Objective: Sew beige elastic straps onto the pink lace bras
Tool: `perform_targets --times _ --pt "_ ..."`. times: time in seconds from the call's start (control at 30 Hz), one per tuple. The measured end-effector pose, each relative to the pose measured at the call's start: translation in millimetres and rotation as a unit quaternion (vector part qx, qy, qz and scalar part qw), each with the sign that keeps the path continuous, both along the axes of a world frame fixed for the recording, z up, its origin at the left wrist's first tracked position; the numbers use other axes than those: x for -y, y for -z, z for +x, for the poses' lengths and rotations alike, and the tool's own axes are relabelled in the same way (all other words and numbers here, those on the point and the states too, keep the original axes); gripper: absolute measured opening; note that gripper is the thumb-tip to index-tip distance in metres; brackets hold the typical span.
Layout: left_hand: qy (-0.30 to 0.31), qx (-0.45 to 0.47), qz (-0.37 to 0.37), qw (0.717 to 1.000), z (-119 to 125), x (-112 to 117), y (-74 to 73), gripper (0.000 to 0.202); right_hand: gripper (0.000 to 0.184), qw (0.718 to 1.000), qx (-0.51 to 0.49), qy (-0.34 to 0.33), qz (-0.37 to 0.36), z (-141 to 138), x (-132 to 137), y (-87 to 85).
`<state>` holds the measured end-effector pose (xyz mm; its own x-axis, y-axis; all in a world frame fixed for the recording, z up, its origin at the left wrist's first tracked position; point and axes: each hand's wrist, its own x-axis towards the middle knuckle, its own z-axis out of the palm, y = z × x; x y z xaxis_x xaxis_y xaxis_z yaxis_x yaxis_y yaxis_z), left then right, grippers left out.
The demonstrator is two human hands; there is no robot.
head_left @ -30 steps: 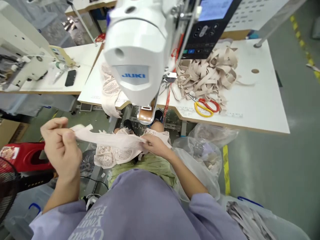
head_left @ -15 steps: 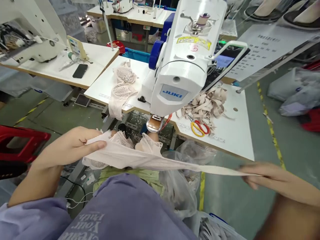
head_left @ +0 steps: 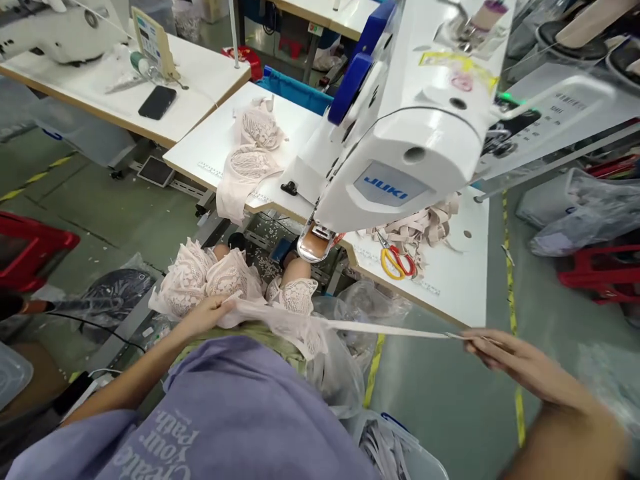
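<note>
A pale pink lace bra (head_left: 237,275) lies across my lap, its cups facing up. My left hand (head_left: 207,316) is closed, pinching the sheer wing of the bra near the cups. From there the fabric narrows into a thin pale strap (head_left: 385,327), drawn taut to the right. My right hand (head_left: 495,348) is closed on the far end of that strap, out beyond the table edge. Ahead of my lap stands a white sewing machine (head_left: 400,143). Another lace bra (head_left: 250,167) rests on the machine table, left of the machine head.
Scissors (head_left: 395,260) with red and yellow handles lie right of the machine beside a heap of beige straps (head_left: 430,223). A black phone (head_left: 157,103) sits on the neighbouring table. A clear bin (head_left: 425,460) of strips stands low at front, and red stools flank both sides.
My left hand has moved right and down with the bra wing. The right hand has come slightly inward, still pulling the strap taut. More lace cups show on my lap; the view has shifted.
</note>
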<state>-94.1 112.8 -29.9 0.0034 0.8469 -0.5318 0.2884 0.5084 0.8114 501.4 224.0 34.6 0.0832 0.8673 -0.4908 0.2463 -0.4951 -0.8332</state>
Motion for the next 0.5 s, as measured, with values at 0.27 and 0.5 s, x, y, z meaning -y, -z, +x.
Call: perform_targets --times 0.27,0.5 --pt "-0.063 -0.125 0.032 0.99 -23 -5 12.2 0.051 0.042 0.948 -0.187 0.222 0.133 -141 -18 86.7" --pt "-0.068 -0.17 0.207 0.961 0 -61 -11.7 0.036 0.025 0.965 -0.204 0.01 0.163 -293 22 98.4"
